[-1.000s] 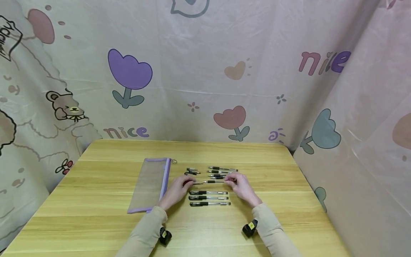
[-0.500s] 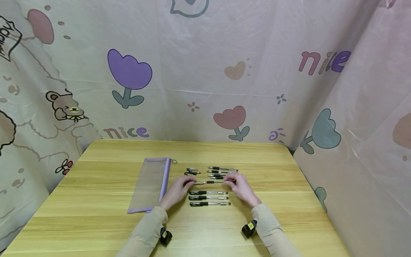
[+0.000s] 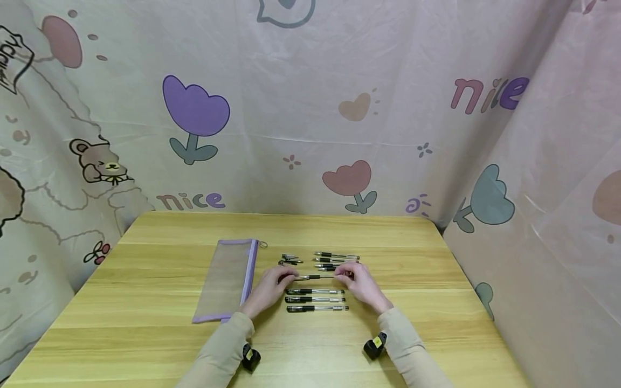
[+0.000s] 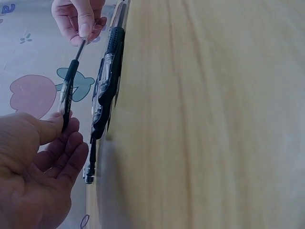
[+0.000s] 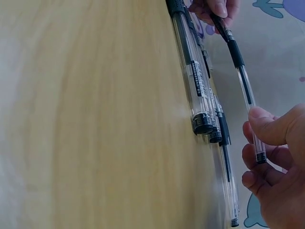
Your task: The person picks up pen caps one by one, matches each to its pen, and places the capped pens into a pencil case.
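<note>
My left hand (image 3: 266,291) pinches a black pen cap (image 4: 67,102) between thumb and fingers. The right hand (image 3: 363,284) holds a clear gel pen (image 5: 245,83) near its rear end, with the thumb on the barrel. The pen's tip end is inside the mouth of the cap, and its black grip (image 3: 314,277) shows outside. Both are held above the table. In front of the hands lie three capped pens (image 3: 315,299) in parallel. Beyond them, several uncapped pens (image 3: 337,255) lie near the right hand, partly hidden by it. Loose caps (image 3: 290,260) lie behind the left hand.
A mesh pouch (image 3: 225,277) with purple edging lies flat left of the left hand, its zip pull ring (image 3: 263,244) at the far corner. The wooden table (image 3: 145,302) meets a printed curtain (image 3: 271,108) at the back. Black wrist cameras hang under both sleeves.
My right hand has moved slightly left with the pen, bringing its tip from just outside the cap into the cap's mouth. The left hand has stayed nearly in place.
</note>
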The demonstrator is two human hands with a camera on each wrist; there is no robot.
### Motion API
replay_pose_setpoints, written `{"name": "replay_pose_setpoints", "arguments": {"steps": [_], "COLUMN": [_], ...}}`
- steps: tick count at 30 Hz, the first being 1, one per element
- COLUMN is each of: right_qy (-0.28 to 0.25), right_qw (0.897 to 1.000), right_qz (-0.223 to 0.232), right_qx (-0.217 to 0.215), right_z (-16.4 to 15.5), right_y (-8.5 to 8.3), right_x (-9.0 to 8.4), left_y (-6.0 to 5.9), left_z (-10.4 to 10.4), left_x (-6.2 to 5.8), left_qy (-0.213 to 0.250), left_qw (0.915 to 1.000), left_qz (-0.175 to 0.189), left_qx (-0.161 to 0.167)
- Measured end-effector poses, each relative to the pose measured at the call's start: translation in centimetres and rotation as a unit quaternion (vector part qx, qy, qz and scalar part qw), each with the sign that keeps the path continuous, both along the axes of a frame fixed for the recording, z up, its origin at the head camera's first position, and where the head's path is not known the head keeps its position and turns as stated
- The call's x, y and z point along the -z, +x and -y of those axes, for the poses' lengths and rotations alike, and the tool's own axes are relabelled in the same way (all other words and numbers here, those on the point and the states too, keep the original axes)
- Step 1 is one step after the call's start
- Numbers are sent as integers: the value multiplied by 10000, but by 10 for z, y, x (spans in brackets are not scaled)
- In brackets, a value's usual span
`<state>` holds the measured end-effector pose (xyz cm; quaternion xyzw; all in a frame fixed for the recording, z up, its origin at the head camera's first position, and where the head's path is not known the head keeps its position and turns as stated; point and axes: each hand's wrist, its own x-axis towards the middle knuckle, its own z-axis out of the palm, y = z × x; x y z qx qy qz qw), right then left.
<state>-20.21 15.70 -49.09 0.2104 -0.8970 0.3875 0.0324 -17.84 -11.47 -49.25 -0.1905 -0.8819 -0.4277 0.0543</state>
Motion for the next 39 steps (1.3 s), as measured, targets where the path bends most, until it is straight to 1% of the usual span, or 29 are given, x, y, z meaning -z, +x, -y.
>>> {"name": "replay_pose_setpoints", "arguments": {"steps": [7, 14, 18, 23, 25, 27, 30, 33, 39], "right_qy": [-16, -125, -292, -565, -736, -904, -1062, -1186, -1386], "right_qw": [9998, 9997, 9993, 9979, 9967, 9950, 9931, 9916, 9891], "right_qz": [185, 128, 200, 299, 346, 418, 494, 507, 501], "right_qx": [-58, -142, -112, -80, -83, -76, -51, -61, -18], "right_z": [2, 3, 3, 4, 4, 3, 3, 3, 5], "right_y": [1, 2, 3, 3, 3, 3, 3, 3, 2], "right_x": [-1, 0, 0, 3, 4, 4, 4, 5, 7], "left_y": [0, 1, 1, 1, 2, 2, 2, 3, 3], "left_z": [-1, -1, 0, 1, 1, 1, 1, 1, -1], "left_x": [1, 0, 1, 1, 1, 0, -2, -2, -2], "left_qy": [14, 28, 96, 142, 199, 303, 409, 459, 475], "left_qw": [10000, 10000, 9999, 9999, 9998, 9994, 9988, 9987, 9983], "left_qz": [6, -31, 0, -54, 7, 140, 277, 231, 234], "left_qx": [-41, -18, -30, -33, -27, -11, -14, -60, -250]}}
